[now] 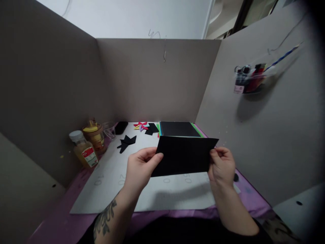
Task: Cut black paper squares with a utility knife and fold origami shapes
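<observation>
A black rectangular sheet of paper point(186, 155) is held up above the white board point(101, 193). My left hand point(142, 166) pinches its left edge, thumb on the near face. At the right edge, my right hand point(222, 164) grips the sheet between thumb and curled fingers. Behind it lies a stack of coloured paper with a black sheet on top point(180, 128). To the left on the board rests a folded black paper piece point(126, 143). Farther back, another black folded piece point(151, 128) touches a small multicoloured folded paper shape point(141, 126).
A glue bottle with a white cap point(87, 154), a brown jar point(95, 137) and a clear cup point(109, 129) stand at the left. A black phone-like object point(121, 127) lies behind. Grey panels surround the table; a holder with scissors point(250, 81) hangs on the right one.
</observation>
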Available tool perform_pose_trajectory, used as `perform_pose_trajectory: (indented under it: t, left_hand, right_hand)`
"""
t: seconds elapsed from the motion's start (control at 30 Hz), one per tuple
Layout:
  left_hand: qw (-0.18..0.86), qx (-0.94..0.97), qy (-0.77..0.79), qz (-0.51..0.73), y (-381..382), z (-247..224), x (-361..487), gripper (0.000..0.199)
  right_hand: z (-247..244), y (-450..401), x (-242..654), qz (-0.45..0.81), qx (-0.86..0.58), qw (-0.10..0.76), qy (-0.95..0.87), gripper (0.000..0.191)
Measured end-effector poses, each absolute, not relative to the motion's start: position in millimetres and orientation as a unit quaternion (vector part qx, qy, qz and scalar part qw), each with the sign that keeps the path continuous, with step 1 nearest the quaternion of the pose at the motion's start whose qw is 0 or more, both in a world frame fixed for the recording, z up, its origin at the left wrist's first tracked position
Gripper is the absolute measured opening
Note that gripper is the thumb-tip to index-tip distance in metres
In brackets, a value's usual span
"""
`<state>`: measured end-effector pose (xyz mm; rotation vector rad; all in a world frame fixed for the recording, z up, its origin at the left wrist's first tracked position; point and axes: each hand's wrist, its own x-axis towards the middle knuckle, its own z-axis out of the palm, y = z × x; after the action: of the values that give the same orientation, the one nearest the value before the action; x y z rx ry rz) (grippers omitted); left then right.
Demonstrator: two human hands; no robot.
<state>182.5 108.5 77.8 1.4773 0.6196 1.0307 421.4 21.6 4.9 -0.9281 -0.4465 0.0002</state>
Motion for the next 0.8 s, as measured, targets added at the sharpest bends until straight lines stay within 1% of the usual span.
perform_pose_trajectory:
  t: [0.23, 0.37, 0.57, 0.8]
  left_hand:
    - [0.567, 0.63, 0.277, 0.454, 112, 76, 182, 0.021]
    - [0.6, 0.582, 0.276, 0.474, 136, 68, 180, 0.028]
    - [0.668, 0.507, 0.285, 0.464, 176, 49, 177, 0.046]
    - [0.673, 0.495, 0.304, 0.458, 188, 38, 177, 0.05]
  right_hand:
    - [8, 23, 420, -0.004, -0.441, 0.871, -0.218, 0.03]
    - [20, 24, 406, -0.031, -0.468, 0.852, -0.231, 0.026]
    - [42, 23, 379, -0.072, -0.541, 0.789, -0.281, 0.021]
    - [48, 26, 370, -0.074, -0.551, 0.772, -0.308, 0.018]
